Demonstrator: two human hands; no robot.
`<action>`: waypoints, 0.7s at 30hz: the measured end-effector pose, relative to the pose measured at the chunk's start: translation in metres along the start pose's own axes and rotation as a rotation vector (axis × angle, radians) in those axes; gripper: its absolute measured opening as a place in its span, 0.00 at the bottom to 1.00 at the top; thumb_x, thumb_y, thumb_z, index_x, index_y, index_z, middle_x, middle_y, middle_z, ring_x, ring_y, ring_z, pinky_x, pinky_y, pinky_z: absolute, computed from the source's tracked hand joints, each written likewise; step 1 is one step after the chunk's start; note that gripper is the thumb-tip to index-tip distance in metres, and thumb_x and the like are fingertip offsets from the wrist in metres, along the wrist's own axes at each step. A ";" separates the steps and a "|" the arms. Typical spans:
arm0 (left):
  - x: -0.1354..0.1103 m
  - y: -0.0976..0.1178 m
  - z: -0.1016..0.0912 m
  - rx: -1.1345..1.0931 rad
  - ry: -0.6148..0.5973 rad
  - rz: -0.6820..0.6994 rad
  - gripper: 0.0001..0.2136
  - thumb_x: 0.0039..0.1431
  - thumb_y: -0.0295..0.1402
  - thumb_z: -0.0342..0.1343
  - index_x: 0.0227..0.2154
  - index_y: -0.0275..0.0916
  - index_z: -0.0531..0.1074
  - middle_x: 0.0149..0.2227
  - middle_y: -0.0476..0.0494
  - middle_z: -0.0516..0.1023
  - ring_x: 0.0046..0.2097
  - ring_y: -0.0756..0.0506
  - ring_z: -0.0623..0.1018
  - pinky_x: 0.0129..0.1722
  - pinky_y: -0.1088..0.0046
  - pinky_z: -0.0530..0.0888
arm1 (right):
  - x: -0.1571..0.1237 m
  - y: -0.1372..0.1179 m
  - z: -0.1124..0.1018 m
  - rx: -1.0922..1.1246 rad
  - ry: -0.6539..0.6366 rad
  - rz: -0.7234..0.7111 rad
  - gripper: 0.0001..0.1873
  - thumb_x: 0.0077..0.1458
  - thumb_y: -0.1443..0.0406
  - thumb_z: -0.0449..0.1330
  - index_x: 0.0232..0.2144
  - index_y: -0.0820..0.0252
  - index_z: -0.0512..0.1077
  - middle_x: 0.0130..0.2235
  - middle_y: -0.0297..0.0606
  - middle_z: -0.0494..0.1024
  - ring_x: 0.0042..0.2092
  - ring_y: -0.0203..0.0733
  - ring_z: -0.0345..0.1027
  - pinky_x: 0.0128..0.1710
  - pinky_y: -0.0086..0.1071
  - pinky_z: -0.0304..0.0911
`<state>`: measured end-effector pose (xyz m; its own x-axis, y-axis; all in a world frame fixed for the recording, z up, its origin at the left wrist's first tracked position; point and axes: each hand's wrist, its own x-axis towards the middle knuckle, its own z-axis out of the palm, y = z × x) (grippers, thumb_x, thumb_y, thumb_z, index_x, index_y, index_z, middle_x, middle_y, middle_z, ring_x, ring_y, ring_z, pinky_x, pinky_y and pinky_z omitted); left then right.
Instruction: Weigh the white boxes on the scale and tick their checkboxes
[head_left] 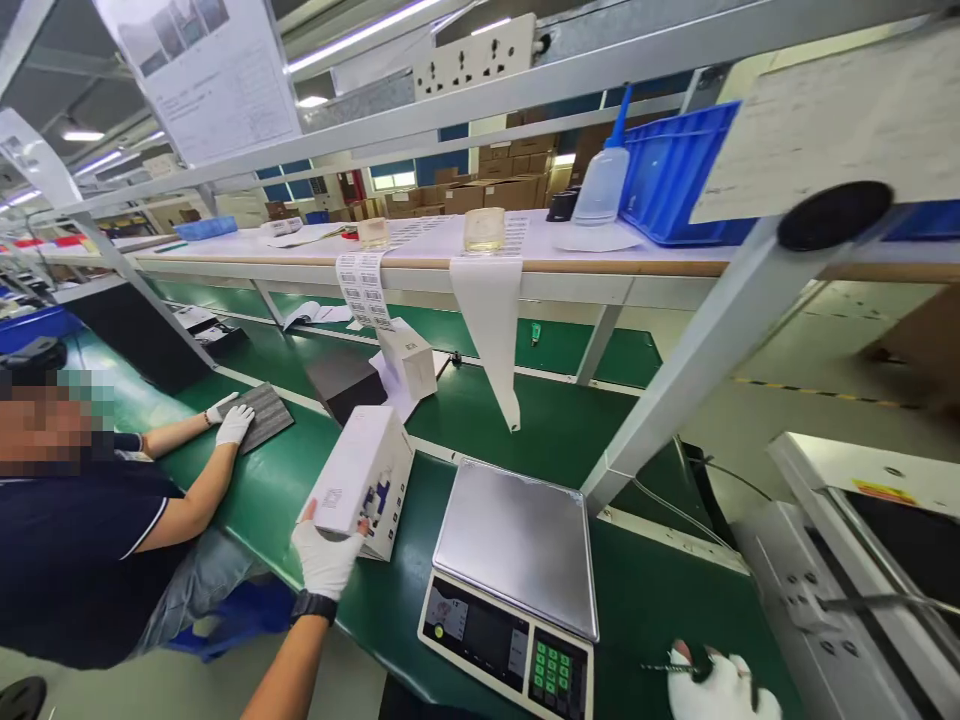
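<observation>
Left hand (326, 558), gloved, grips white box (362, 480) at its near lower corner, fingers closed around edge, box tilted on green belt (645, 600) just left of scale (517, 540). Right hand (720, 685) rests on belt, grip unclear.

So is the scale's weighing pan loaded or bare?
Bare: the steel pan shows nothing on it; the white box sits beside it, gripped by the left hand.

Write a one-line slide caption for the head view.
Gloved left hand grips a white carton beside a weighing scale on the green bench; right hand rests at bench edge.
</observation>
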<state>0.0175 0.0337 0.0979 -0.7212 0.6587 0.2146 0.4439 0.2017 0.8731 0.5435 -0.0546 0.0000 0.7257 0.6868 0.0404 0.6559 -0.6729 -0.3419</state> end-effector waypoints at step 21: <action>-0.079 0.072 0.004 -0.147 -0.686 -0.055 0.32 0.63 0.57 0.42 0.58 0.36 0.62 0.42 0.37 0.79 0.40 0.42 0.82 0.44 0.60 0.80 | -0.017 0.007 0.003 0.081 0.006 -0.041 0.29 0.56 0.53 0.49 0.48 0.71 0.72 0.55 0.61 0.69 0.57 0.65 0.60 0.62 0.56 0.50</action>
<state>0.1085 -0.0016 0.1418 -0.2208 0.9686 -0.1140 0.3049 0.1795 0.9353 0.5354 -0.0701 -0.0065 0.6998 0.7117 0.0610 0.6664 -0.6197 -0.4146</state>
